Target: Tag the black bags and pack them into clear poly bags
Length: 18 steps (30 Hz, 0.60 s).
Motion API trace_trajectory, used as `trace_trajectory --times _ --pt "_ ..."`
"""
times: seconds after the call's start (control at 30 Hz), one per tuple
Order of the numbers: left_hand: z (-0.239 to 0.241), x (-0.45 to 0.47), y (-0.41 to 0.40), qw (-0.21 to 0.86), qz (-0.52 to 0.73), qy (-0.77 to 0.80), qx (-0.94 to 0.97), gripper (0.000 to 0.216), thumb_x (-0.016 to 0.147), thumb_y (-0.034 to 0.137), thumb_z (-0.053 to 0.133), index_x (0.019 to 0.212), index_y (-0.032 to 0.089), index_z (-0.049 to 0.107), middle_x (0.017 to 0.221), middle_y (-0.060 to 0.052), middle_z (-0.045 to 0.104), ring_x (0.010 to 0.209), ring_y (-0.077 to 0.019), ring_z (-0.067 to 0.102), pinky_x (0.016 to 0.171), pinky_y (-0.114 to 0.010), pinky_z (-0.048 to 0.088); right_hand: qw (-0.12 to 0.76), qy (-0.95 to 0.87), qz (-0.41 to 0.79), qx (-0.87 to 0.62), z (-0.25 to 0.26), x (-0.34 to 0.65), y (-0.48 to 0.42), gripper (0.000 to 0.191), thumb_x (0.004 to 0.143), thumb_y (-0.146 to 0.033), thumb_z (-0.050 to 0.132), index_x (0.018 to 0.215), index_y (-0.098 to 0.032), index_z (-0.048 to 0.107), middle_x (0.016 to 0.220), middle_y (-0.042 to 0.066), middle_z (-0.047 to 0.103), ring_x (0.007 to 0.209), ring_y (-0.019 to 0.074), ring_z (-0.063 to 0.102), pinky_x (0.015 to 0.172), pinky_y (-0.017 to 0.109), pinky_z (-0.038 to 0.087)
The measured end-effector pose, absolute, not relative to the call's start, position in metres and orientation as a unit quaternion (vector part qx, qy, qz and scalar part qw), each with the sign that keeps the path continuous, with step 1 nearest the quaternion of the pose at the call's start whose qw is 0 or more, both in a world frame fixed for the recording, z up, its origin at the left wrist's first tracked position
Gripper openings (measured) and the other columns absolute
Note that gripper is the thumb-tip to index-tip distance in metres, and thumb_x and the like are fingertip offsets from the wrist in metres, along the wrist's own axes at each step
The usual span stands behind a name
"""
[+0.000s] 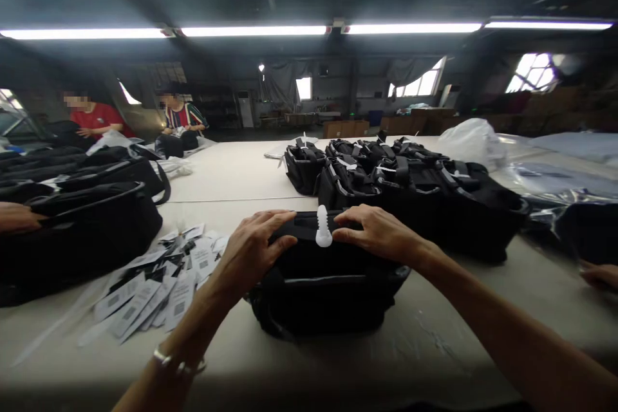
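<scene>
A black fabric bag [328, 306] stands on the table right in front of me. My left hand [255, 244] is closed on the left part of its top, with the fingers over the far side and the thumb nearer me. Opposite it, my right hand [374, 230] grips the right part of the same top, its fingers bent. Between the two hands a white ribbed plastic piece [323, 228] shows at the middle of the bag's top; how it is fastened I cannot make out. Both sets of fingertips are partly hidden.
Loose white tags [159, 290] lie in a heap to the left. Black bags [91, 225] line the left side, where another person's hand [19, 217] touches one. More black bags [410, 193] stand behind right. Another hand [599, 273] shows at the right edge, near clear plastic [555, 180].
</scene>
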<state>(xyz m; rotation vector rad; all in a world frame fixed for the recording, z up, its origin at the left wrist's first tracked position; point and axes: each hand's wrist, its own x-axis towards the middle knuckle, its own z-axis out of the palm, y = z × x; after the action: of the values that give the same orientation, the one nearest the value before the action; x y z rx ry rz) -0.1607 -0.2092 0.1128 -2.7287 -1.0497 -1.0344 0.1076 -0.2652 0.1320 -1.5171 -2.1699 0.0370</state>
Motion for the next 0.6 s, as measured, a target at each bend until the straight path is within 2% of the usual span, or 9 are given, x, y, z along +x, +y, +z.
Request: trace_trajectory --times 0.07,0.2,0.33,0.47,0.6 --pt "0.120 -0.144 -0.208 0.023 -0.260 -0.312 -0.913 0.040 0.088 0.035 0.063 0.128 0.031 0.061 0.129 -0.003 0.065 0.120 -0.0270 0.058 0.105 -0.044 0.044 0.215 -0.794 0.020 -0.569 0.139 0.099 -0.259 0.047 0.086 -0.062 0.062 0.110 -0.024 0.072 0.103 0.005 0.073 0.094 0.0243 0.066 0.080 0.031 0.047" --pt "0.124 -0.128 -0.198 -0.025 -0.189 -0.284 -0.940 0.030 0.087 0.023 0.060 0.115 0.030 0.068 0.113 -0.002 0.067 0.103 -0.0224 0.064 0.093 -0.034 0.049 0.171 -0.812 -0.018 -0.558 0.142 0.092 -0.249 0.035 0.082 -0.054 0.069 0.098 -0.023 0.073 0.092 0.005 0.072 0.087 0.0240 0.066 0.072 0.029 0.045" --pt "0.122 -0.144 -0.189 -0.047 -0.176 -0.262 -0.948 0.044 0.084 0.020 0.062 0.127 0.030 0.060 0.120 -0.004 0.063 0.109 -0.0236 0.059 0.097 -0.037 0.047 0.194 -0.831 0.022 -0.522 0.140 0.116 -0.252 0.044 0.073 -0.042 0.079 0.113 -0.025 0.071 0.103 0.002 0.070 0.096 0.0234 0.064 0.083 0.029 0.047" --pt "0.122 -0.160 -0.180 -0.076 -0.165 -0.260 -0.949 0.050 0.081 0.012 0.058 0.129 0.026 0.057 0.122 -0.005 0.063 0.113 -0.0228 0.058 0.102 -0.038 0.044 0.214 -0.852 0.056 -0.475 0.135 0.142 -0.258 0.047 0.072 -0.031 0.079 0.118 -0.024 0.069 0.118 0.003 0.066 0.109 0.0236 0.061 0.098 0.032 0.044" --pt "0.126 -0.169 -0.175 -0.094 -0.192 -0.258 -0.942 0.048 0.082 0.015 0.058 0.129 0.025 0.055 0.129 -0.006 0.060 0.118 -0.0217 0.057 0.105 -0.036 0.043 0.259 -0.843 0.061 -0.467 0.132 0.151 -0.267 0.049 0.075 -0.030 0.076 0.123 -0.024 0.066 0.120 0.004 0.064 0.106 0.0230 0.062 0.096 0.034 0.048"
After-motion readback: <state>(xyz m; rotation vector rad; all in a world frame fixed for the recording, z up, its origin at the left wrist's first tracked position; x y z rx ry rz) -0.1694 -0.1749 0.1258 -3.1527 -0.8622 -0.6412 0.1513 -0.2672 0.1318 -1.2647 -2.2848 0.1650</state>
